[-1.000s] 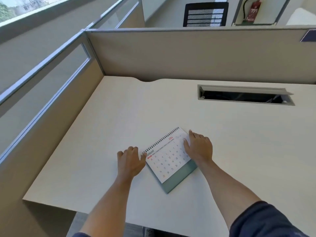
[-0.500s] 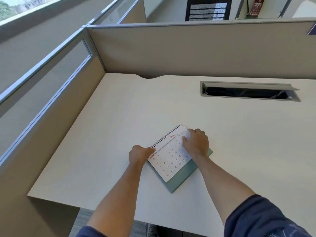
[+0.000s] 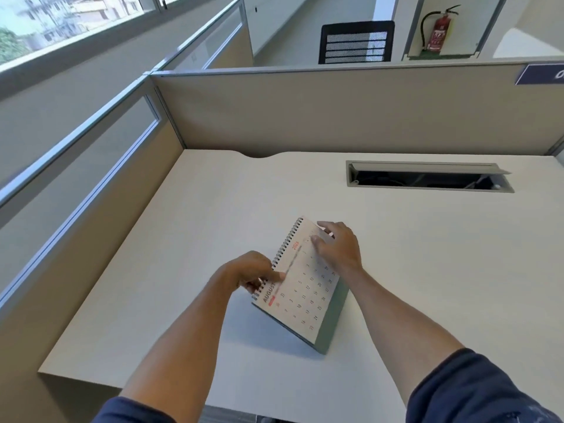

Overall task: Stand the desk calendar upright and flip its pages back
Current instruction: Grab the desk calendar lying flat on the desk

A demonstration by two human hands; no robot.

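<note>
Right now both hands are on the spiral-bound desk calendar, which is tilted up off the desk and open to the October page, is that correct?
Not quite: the page showing reads AUGUST, not October. The rest holds. In the head view the left hand and right hand are on the desk calendar, which is tilted up off the desk.

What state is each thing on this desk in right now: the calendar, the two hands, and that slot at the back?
Desk calendar: tilted up off the desk, August page showing.
Left hand: gripping the spiral-bound edge.
Right hand: gripping the far corner.
Cable slot: flap open.
Desk: bears only the calendar.
</note>
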